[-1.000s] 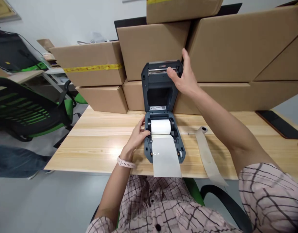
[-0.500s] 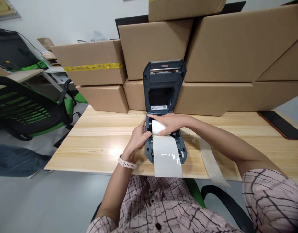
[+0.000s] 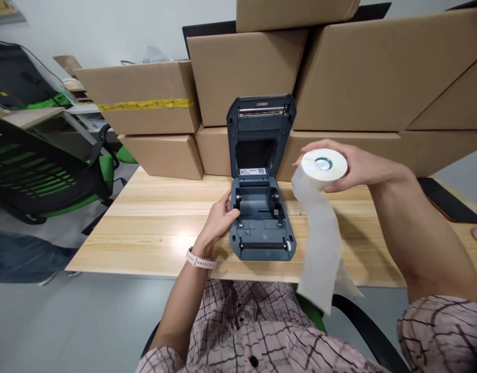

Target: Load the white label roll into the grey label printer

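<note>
A dark grey label printer (image 3: 262,225) stands on the table with its lid (image 3: 262,132) raised and its roll bay bare. My left hand (image 3: 220,220) grips the printer's left edge, thumb over the rim and fingers along the side. Out to the right, my right hand (image 3: 353,163) is wrapped round a white label roll (image 3: 318,168), held above the table with its core facing up. A long loose tail (image 3: 322,259) of label strip hangs from the roll past the table's front edge. Behind it shows part of another pale strip (image 3: 346,280).
Cardboard boxes (image 3: 246,72) are stacked along the back of the wooden table (image 3: 145,228). A dark flat object (image 3: 450,199) lies at the far right. An office chair (image 3: 32,176) stands to the left, beside a person's leg (image 3: 24,256).
My right hand has lifted the label roll out of the printer and carried it to the right, its strip trailing. My left hand stays on the printer's left edge.
</note>
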`<state>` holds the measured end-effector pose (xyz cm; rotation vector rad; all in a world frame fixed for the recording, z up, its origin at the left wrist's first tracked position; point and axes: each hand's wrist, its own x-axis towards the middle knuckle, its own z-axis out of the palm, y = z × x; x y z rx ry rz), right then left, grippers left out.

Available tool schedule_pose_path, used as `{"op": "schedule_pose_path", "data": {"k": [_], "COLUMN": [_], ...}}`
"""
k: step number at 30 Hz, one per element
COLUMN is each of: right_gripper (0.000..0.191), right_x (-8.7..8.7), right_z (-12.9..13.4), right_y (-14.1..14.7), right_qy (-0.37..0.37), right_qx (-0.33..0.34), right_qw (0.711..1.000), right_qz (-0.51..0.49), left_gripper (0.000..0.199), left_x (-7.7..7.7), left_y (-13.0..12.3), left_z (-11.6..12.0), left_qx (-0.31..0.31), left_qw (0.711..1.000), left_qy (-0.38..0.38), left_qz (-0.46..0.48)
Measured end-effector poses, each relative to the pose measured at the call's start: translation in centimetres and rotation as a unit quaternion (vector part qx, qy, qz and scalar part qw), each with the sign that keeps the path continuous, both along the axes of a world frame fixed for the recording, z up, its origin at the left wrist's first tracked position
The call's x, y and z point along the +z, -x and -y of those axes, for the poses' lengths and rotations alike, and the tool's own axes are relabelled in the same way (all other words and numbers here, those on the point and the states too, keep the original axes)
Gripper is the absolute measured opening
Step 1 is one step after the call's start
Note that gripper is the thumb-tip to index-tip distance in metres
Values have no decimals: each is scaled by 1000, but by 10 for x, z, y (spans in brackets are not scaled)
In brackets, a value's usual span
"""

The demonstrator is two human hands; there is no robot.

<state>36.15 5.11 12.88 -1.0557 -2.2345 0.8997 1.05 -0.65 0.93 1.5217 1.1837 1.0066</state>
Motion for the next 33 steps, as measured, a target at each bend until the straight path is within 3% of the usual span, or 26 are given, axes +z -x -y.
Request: {"op": "schedule_pose_path", "data": {"k": [4,7,13,16,19,23,26,28,31,33], "right_gripper": [88,89,90,93,79,72,62,53,49,46], "right_x": [-51,-81,-108,-112,-118,-129,-130,-122,-93,-68], "right_z": [-22,-36,-48,-34,-3,41,55,55,53,51], "right_y": [-17,-11,3,-13,-45,-71,-62,-47,-14,16], "right_qy": [73,114,157,186,215,271,284,283,256,185], "right_qx": [-76,-80,-73,-89,-115,-111,-100,-84,-15,31], "right_qw": [994,990,983,968,944,938,946,947,952,974], "right_qz": [-32,-28,-66,-141,-222,-187,-117,-124,-167,-129], "left_gripper": [78,79,81,81,80,78,76,76,76,76], "left_x": [-3,-3,-2,-1,2,5,5,3,0,-2], "left_y": [0,0,-1,-1,-2,-3,-3,-3,-3,-3], "left_z": [-2,-2,0,1,1,1,1,1,0,-1], "left_qx": [2,6,7,7,-1,-17,-17,-10,-8,-11], "left_qw": [1000,1000,1000,1000,1000,1000,1000,1000,999,999], "left_qy": [5,1,16,21,17,7,0,-2,2,4], "left_qz": [-2,2,13,20,20,21,23,24,32,36]}}
